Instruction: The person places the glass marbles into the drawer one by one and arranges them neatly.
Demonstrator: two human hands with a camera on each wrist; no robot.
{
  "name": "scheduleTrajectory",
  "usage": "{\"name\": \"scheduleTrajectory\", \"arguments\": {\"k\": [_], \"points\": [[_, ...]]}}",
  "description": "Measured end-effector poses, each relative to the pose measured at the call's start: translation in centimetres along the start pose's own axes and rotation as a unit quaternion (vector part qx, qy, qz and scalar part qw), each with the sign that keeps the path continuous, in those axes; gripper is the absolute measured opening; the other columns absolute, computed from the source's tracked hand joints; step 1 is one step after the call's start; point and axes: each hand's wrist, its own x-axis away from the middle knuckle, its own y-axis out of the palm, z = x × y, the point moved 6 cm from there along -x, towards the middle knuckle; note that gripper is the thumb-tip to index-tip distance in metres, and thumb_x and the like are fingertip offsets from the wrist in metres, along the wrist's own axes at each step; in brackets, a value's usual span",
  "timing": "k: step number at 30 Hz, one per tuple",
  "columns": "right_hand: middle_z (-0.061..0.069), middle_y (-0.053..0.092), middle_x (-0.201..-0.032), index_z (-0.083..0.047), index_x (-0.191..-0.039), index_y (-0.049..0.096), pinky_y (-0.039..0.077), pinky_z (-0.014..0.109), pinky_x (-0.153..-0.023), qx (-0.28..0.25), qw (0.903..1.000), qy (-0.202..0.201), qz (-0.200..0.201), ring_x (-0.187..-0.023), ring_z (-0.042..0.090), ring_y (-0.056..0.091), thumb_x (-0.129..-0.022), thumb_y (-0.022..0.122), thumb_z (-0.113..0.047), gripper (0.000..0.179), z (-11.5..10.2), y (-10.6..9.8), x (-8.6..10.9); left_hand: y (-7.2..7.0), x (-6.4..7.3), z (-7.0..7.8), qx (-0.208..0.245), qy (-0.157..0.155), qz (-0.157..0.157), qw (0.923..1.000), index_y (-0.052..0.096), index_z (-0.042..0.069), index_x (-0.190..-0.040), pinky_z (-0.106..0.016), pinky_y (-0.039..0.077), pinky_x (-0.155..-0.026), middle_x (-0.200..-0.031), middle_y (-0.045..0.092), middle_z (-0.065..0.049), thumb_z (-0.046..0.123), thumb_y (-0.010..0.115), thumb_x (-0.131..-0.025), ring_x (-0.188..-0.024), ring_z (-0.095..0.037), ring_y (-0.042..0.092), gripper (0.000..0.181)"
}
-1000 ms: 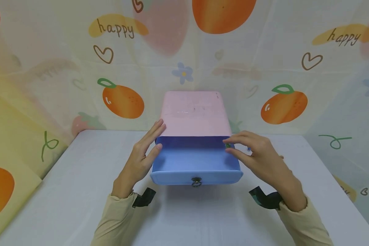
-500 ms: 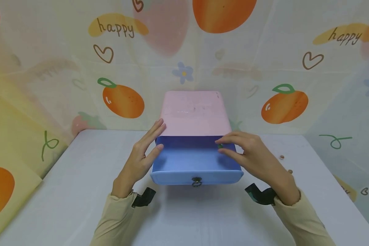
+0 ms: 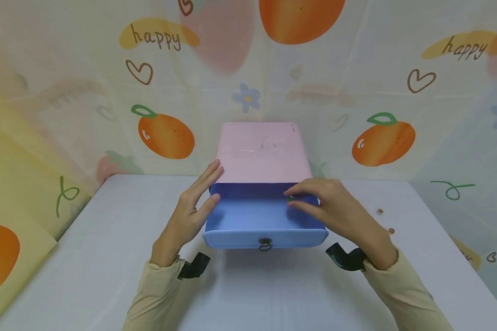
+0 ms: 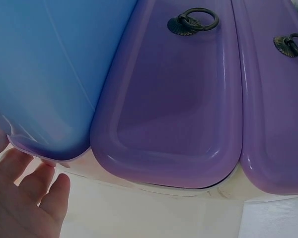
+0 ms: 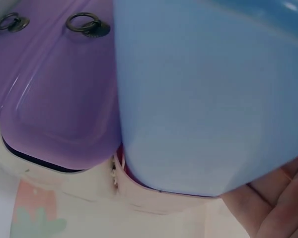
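Observation:
A small drawer cabinet [image 3: 262, 154] with a pink top stands at the middle back of the table, its blue top drawer [image 3: 236, 238] pulled out. My left hand [image 3: 181, 218] rests with straight fingers against the cabinet's left side, thumb near the drawer's edge; the left wrist view shows its fingertips at that corner. Between thumb and fingers, my right hand [image 3: 341, 207] pinches a small green piece [image 3: 290, 199] over the right part of the drawer. Mostly covered by the fingertips, the piece does not show its kind. In the right wrist view the drawer's side hides those fingertips.
Two small brown beads [image 3: 380, 211] lie on the white table [image 3: 107, 266] to the right of my right hand. Below the blue drawer, the wrist views show shut purple drawers [image 4: 174, 89] with ring pulls. A printed cloth [image 3: 273, 87] hangs behind the table.
My right hand has moved left with the green piece, from the drawer's right edge to over its inside. Two brown beads came fully into view behind it. My left hand stayed put.

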Motion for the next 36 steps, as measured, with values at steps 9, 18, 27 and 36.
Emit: {"name": "scheduleTrajectory", "arguments": {"k": [9,18,27,36], "points": [[0.002,0.078,-0.093,-0.005,-0.099,0.077,0.062,0.033,-0.078,0.011,0.9998,-0.012,-0.005,-0.087,0.015,0.074,-0.077,0.083,-0.008,0.023,-0.2,0.6,-0.9,0.0,0.1,-0.1,0.0,0.001,0.0,1.0,0.045,0.01,-0.149,-0.042,0.026,-0.123,-0.161,0.036,-0.004,0.006,0.054,-0.096,-0.151,-0.02,0.029,0.054],[0.0,0.078,-0.092,-0.009,-0.098,0.078,0.061,0.034,-0.077,0.03,0.9986,0.009,-0.043,-0.083,0.014,0.073,-0.082,0.08,-0.011,0.016,-0.2,1.6,-1.2,0.1,0.0,0.0,0.006,0.013,-0.001,0.9999,0.045,0.009,-0.149,-0.033,0.024,-0.124,-0.161,0.036,-0.005,0.005,0.054,-0.096,-0.151,-0.021,0.03,0.054],[-0.004,0.077,-0.093,-0.014,-0.099,0.078,0.059,0.037,-0.08,0.069,0.9933,0.033,-0.086,-0.086,0.014,0.072,-0.083,0.079,-0.016,0.016,-0.1,2.3,-1.3,0.0,0.1,0.0,0.006,0.013,-0.002,0.9999,0.045,0.01,-0.149,-0.031,0.024,-0.124,-0.161,0.036,-0.005,0.006,0.054,-0.096,-0.151,-0.02,0.029,0.054],[-0.003,0.078,-0.093,-0.014,-0.098,0.079,0.06,0.038,-0.08,0.085,0.9908,0.03,-0.101,-0.087,0.015,0.073,-0.082,0.081,-0.017,0.017,-0.2,2.6,-1.6,-0.1,0.2,-0.1,0.008,0.015,0.0,0.9999,0.045,0.009,-0.149,-0.031,0.023,-0.125,-0.16,0.036,-0.005,0.005,0.054,-0.096,-0.152,-0.02,0.029,0.054]]}}
